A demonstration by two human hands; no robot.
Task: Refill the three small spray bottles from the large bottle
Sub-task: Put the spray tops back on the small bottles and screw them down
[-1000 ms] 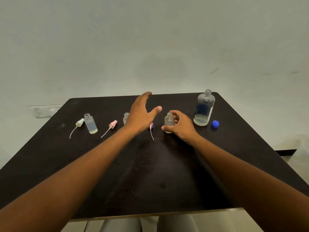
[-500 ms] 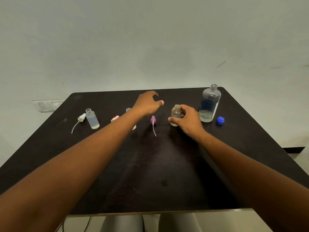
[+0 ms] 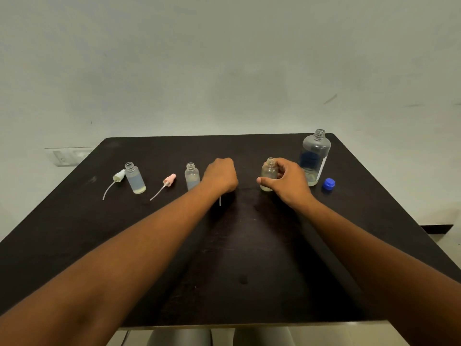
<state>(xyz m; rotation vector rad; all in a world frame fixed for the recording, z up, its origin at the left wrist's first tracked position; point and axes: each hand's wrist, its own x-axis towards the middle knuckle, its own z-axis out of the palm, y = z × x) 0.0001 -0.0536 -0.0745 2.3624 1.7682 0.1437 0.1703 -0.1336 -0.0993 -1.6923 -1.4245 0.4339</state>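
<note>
Three small clear bottles stand uncapped in a row on the dark table (image 3: 249,258). My right hand (image 3: 289,186) grips the right small bottle (image 3: 268,172), which stands upright on the table. My left hand (image 3: 220,176) is curled down over the purple spray head; only its thin tube (image 3: 220,201) sticks out below the hand. The middle small bottle (image 3: 192,176) stands just left of that hand, and the left small bottle (image 3: 134,178) further left. The large clear bottle (image 3: 314,158) stands open behind my right hand, holding a little liquid.
A blue cap (image 3: 328,184) lies right of the large bottle. A white spray head (image 3: 119,176) lies beside the left bottle and a pink spray head (image 3: 169,180) between the left and middle bottles. A pale wall stands behind the table.
My left hand came down from open above the table and closed its fingers over the purple spray head. My right hand kept its hold on the right small bottle.
</note>
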